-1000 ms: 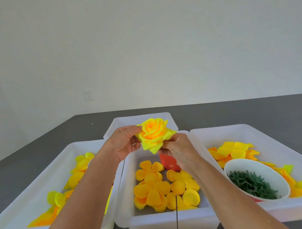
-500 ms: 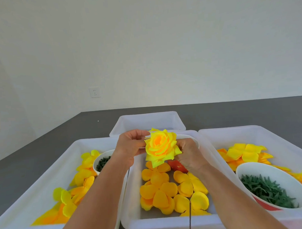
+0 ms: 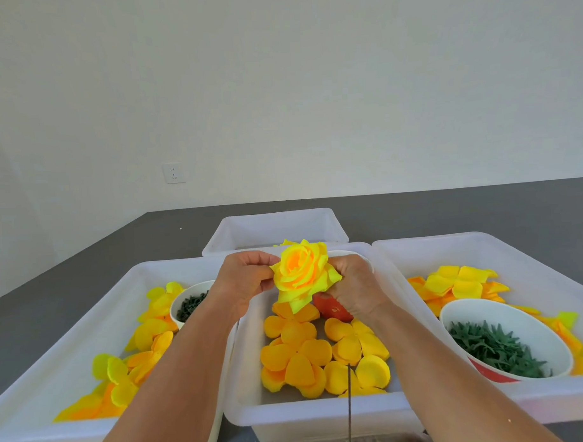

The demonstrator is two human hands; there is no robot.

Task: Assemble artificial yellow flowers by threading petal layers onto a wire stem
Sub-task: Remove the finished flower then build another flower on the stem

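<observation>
— Flower head (image 3: 300, 276): where is it held at this moment?

— It is held above the far end of the middle tray (image 3: 244, 411), between both hands. The left hand (image 3: 244, 282) is curled at its left edge, with the petals pinched by the fingertips. The right hand (image 3: 353, 289) is curled against its right side and underside; the petals appear to be gripped there, though the fingertips are hidden behind the bloom.

— What is seen to have changed over the last second?

— The bloom is tilted more toward the camera than a second ago, so the orange centre is shown more fully. The outer petals are spread wider and appear to be arranged by the fingers.

— What is meant by that for the task?

— The layers are judged to be already stacked, and shaping is taken to be the step in hand. A thin wire (image 3: 349, 407) is seen upright at the near edge of the tray, apart from the bloom. Loose petal layers (image 3: 296, 354) are left in the tray, so further flowers are judged to be pending.
</observation>
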